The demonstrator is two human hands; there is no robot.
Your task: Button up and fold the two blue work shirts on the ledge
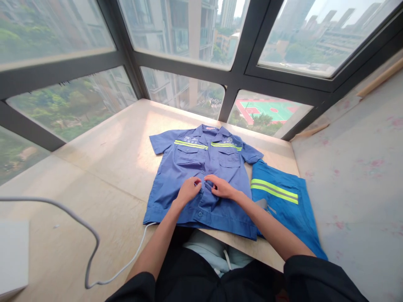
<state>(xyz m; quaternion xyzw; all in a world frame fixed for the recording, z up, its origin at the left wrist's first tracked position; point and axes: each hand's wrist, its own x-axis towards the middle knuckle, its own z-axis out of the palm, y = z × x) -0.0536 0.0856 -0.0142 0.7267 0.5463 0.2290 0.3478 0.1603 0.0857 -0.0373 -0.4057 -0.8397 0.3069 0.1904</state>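
Observation:
A blue short-sleeved work shirt (185,167) lies spread out face up, its collar toward the window. It has yellow-green reflective strips across the chest, two flap pockets and a buttoned front. My left hand (190,189) is closed on the left side of the front placket, fingertips pinching at its edge. Opposite it, my right hand (220,187) is closed too, with thumb and fingers gripping the shirt's front around the middle buttons. The fabric is bunched slightly between both hands. A button near the hem (200,214) shows below them.
To the right lies a folded brighter blue garment (283,209) with a reflective band, partly under my right forearm. A grey-white cable (91,235) curves over the pale surface (103,180) at left, near a white box (12,256). Windows with dark frames (189,71) stand behind; a papered wall (352,180) bounds the right.

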